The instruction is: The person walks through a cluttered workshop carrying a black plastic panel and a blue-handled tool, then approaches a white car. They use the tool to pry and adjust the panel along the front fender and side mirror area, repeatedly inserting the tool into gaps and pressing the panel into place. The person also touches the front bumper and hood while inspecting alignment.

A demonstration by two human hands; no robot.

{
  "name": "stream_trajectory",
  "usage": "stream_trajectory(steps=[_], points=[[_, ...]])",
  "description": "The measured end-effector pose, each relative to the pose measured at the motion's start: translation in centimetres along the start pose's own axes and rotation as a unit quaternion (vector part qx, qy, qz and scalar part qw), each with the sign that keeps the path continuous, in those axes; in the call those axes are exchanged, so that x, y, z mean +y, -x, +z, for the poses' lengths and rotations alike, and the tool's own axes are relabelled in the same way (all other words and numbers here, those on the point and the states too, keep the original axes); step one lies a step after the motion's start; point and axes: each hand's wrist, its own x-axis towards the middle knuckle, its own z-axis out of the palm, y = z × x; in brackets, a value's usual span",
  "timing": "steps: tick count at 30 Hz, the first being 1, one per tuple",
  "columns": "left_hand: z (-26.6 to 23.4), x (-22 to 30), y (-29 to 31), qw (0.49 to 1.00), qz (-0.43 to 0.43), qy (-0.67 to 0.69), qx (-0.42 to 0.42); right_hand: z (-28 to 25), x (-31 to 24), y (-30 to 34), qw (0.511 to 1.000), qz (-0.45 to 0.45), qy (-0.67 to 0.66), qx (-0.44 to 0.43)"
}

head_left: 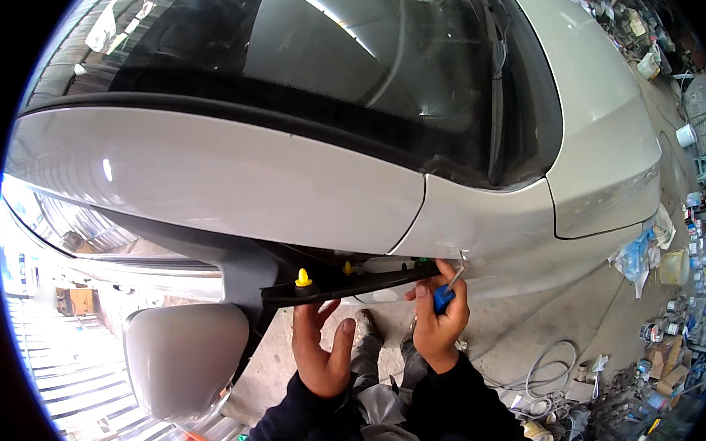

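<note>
A long black trim strip (365, 284) runs along the car's side just behind the door mirror. Yellow clips stick up from it: one yellow clip (303, 278) near its left end, another yellow clip (348, 268) further along. My left hand (322, 353) is below the strip's left end, fingertips at its lower edge and thumb held apart. My right hand (440, 322) grips a screwdriver with a blue handle (443, 298); its metal shaft slants up toward the grey body panel (483, 229). The right index finger reaches the strip's right end.
A grey door mirror (187, 360) juts out at left. The windshield (343, 51) and wiper (497, 90) lie above. On the floor at right are a coiled hose (552, 370), a yellowish bucket (674, 267), plastic sheeting (636, 256) and scattered cans. My shoes show below the strip.
</note>
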Motion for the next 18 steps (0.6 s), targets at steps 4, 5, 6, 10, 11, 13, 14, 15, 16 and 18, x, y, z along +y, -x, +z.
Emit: stream_trajectory(steps=[4,5,6,10,11,13,14,15,16,18], points=[[0.2,0.0,0.5,1.0,0.001,-0.005,-0.002,-0.1,0.8,0.5,0.999,-0.024,-0.023,0.005],[0.2,0.2,0.6,1.0,0.004,-0.007,0.001,0.0,1.0,0.6,0.999,-0.025,-0.03,0.002],[0.0,0.3,0.5,1.0,-0.003,-0.013,-0.015,0.1,1.0,0.5,0.999,-0.017,-0.036,0.019],[0.8,-0.5,0.6,1.0,0.027,-0.012,0.008,0.7,0.2,-0.2,0.997,0.004,-0.051,0.058],[0.9,-0.9,0.8,0.999,0.04,-0.002,0.02,0.7,0.0,-0.1,0.997,0.011,-0.05,0.051],[0.8,-0.3,0.5,0.999,0.026,-0.023,0.018,0.8,0.0,-0.2,0.998,0.015,-0.053,0.041],[0.8,-0.1,0.3,0.999,0.022,-0.027,0.013,0.8,0.2,-0.1,0.996,0.019,-0.07,0.046],[0.7,0.1,0.2,0.999,0.021,-0.032,0.01,0.6,0.4,-0.1,0.998,0.017,-0.055,0.041],[0.8,0.1,0.1,0.999,0.022,-0.036,0.009,0.3,0.7,-0.1,0.998,0.015,-0.039,0.038],[0.9,0.2,0.2,0.999,0.017,-0.034,0.007,0.3,0.8,-0.3,0.999,0.013,-0.026,0.036]])
